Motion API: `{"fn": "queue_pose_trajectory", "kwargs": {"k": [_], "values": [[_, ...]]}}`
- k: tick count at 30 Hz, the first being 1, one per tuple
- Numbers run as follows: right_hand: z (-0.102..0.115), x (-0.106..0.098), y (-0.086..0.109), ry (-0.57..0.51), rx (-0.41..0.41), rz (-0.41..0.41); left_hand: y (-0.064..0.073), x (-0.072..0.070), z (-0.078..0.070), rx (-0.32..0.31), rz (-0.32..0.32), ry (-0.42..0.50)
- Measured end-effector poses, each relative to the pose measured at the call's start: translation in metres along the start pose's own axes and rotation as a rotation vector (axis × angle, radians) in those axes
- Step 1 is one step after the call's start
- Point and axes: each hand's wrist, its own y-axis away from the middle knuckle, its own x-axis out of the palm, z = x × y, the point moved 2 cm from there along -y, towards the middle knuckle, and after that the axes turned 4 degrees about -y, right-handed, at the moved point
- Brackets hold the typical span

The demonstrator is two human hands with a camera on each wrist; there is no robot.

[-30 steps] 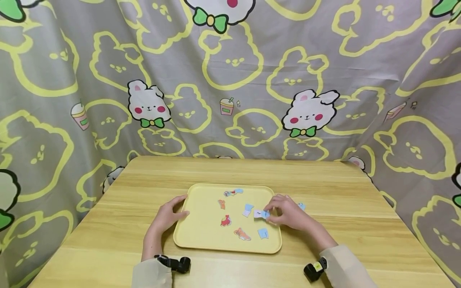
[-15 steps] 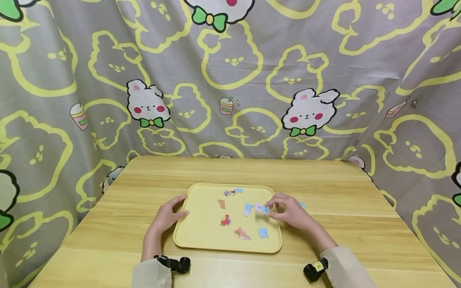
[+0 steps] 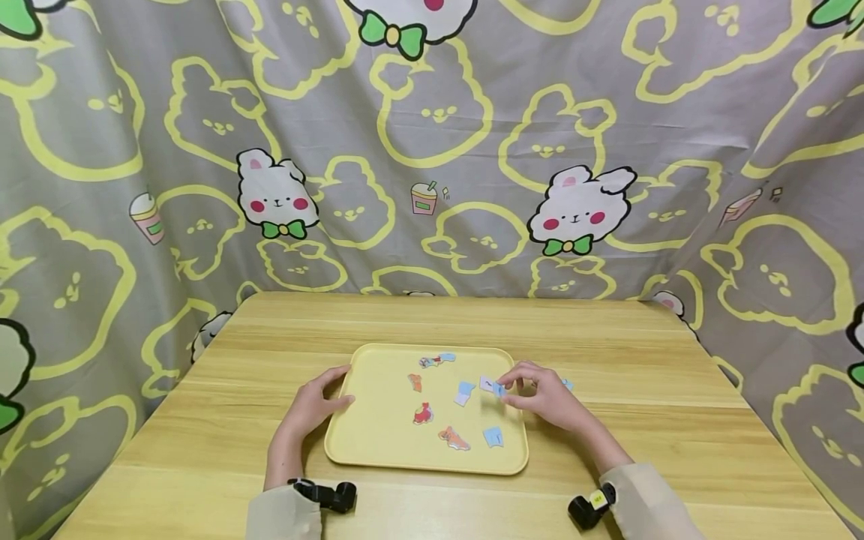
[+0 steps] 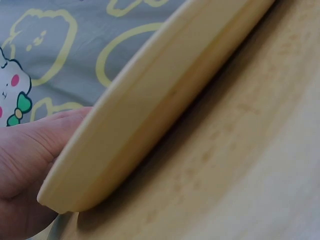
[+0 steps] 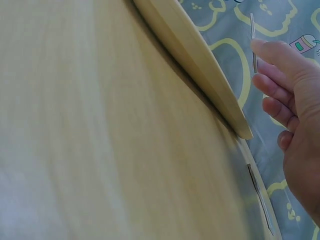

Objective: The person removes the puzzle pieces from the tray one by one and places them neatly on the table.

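My right hand [image 3: 540, 390] pinches a flat pink-and-blue puzzle piece [image 3: 487, 384] with a dark mark on it, just above the right part of a yellow tray [image 3: 378, 442]. In the right wrist view this puzzle piece [image 5: 252, 25] shows edge-on between thumb and fingers, apart from the tray. My left hand [image 3: 317, 401] grips the tray's left edge, its thumb at the rim. Close to the held piece lies a blue-and-pink piece [image 3: 464, 393]; a blue one [image 3: 493, 437] is nearer the front. An orange animal-shaped piece [image 3: 454, 439] and a red one [image 3: 423, 414] lie left of these.
Farther back on the tray are a small orange piece [image 3: 415, 383] and a multicoloured long piece [image 3: 437, 361]. Beyond the right hand, a blue piece [image 3: 568, 385] lies on the wooden table [image 3: 607, 337], partly hidden. A patterned curtain [image 3: 459, 150] hangs behind.
My right hand has lifted the pink-and-blue puzzle piece slightly up and away from the tray, and tilted it a little. The left hand and the other pieces have stayed in place.
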Motion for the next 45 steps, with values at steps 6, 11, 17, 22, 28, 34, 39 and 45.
{"fn": "queue_pose_trajectory", "kwargs": {"k": [6, 11, 17, 22, 28, 34, 39, 45], "values": [[-0.001, -0.002, 0.002, -0.006, 0.014, -0.008, 0.001, 0.0, 0.0, -0.007, 0.005, 0.003], [-0.001, -0.004, 0.002, -0.012, 0.013, -0.013, 0.0, 0.0, 0.001, -0.003, 0.004, 0.001], [0.0, -0.008, 0.004, 0.003, 0.014, -0.023, -0.001, 0.0, 0.002, 0.004, 0.002, -0.008], [-0.001, -0.009, 0.006, 0.018, 0.012, -0.046, -0.001, 0.0, 0.001, 0.009, 0.001, -0.008], [-0.003, -0.012, 0.008, 0.029, 0.011, -0.064, -0.001, 0.0, 0.001, 0.007, 0.005, -0.005], [-0.005, -0.02, 0.012, 0.002, 0.03, -0.061, -0.001, 0.0, 0.002, 0.009, 0.002, -0.01], [-0.003, -0.025, 0.015, 0.015, 0.036, -0.081, -0.001, 0.001, 0.003, 0.015, -0.003, -0.017], [0.006, -0.03, 0.018, 0.036, 0.048, -0.084, -0.001, 0.001, 0.002, 0.014, -0.001, -0.018]]}}
